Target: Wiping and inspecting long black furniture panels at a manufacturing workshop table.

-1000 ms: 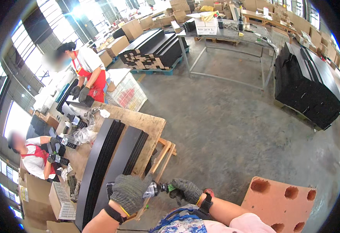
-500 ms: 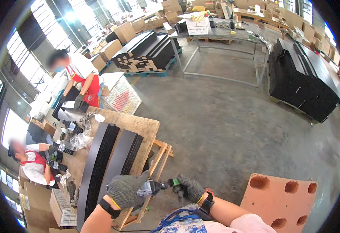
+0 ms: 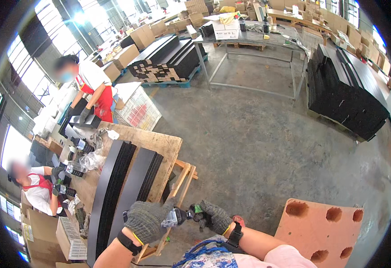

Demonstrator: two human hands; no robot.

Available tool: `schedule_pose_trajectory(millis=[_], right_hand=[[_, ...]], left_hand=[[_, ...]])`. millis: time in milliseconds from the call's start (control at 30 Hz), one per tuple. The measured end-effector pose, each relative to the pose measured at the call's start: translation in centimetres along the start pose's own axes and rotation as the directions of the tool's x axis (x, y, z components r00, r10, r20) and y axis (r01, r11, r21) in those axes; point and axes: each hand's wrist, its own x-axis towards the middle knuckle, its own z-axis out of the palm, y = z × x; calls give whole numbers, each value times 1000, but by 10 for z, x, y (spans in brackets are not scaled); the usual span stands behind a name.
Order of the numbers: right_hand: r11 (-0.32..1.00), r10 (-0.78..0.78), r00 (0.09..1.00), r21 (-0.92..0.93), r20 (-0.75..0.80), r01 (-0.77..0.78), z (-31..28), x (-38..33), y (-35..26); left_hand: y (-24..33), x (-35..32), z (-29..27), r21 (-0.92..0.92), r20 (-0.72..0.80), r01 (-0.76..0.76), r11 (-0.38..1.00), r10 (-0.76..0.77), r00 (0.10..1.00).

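Note:
My left hand [image 3: 147, 219], in a grey knit glove, is wrapped around a small part with a clear and black body [image 3: 174, 217], held level in front of me. My right hand [image 3: 213, 216], also gloved, grips the dark end of the same part [image 3: 194, 211] where a bit of green shows. Both hands hover just past the near edge of a wooden workbench [image 3: 162, 145]. Two stacks of long black panels [image 3: 128, 183] lie on that bench, just left of my hands.
Two people in white shirts and red aprons [image 3: 92, 89] [image 3: 34, 192] work at the bench's far side among small parts and plastic bags. A pink perforated block [image 3: 325, 228] sits at lower right. Black panel stacks [image 3: 351, 94] [image 3: 168, 58], a metal table [image 3: 253, 40] and a wire crate [image 3: 137, 109] ring the concrete floor.
My view has shifted a little. Both hands stay together on the small part, which has barely moved; the standing person has leaned further over the bench.

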Motion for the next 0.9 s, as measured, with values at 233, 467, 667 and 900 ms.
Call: schedule_pose_trajectory(millis=[233,467,667,900], right_hand=[[988,98,994,115,43,-102,-3,7,14],[978,125,991,165,42,-131,-27,15,21],[995,63,996,76,56,-68,-22,4,-5],[988,151,988,-31,-24,-152,-9,-1,-24]], left_hand=[[30,34,-10,299,9,-23,954,21,1000],[33,36,-20,309,-14,-84,947,92,996],[2,21,-16,126,77,-38,991,28,997],[2,23,-2,106,-127,-51,993,65,990]])
